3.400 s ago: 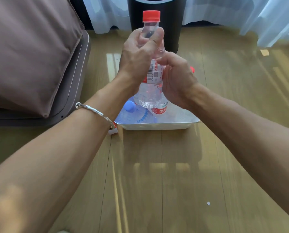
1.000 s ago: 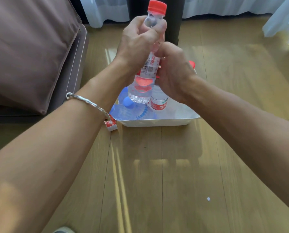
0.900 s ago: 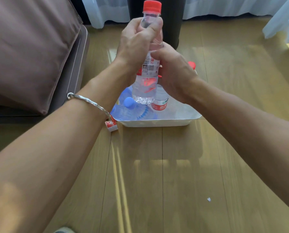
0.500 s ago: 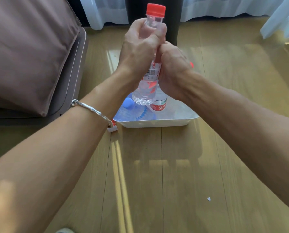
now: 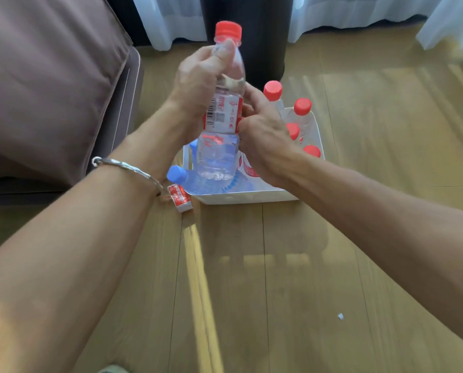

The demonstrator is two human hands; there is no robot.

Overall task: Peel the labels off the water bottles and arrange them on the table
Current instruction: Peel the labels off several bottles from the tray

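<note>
Gripping the red-capped water bottle (image 5: 218,160) near its neck, the left hand (image 5: 198,79) holds it upright above the white tray (image 5: 241,199), while the right hand (image 5: 262,138) pinches the right edge of its red label (image 5: 223,114), a loose label (image 5: 180,198) lying on the tabletop (image 5: 252,292) just beside the tray's near left corner.

A bottle (image 5: 219,146) is held over a tray (image 5: 252,198), with other bottles (image 5: 303,117) stood in its right side. A loose label (image 5: 180,198) is laid on the table (image 5: 252,292) just left of it.
</note>
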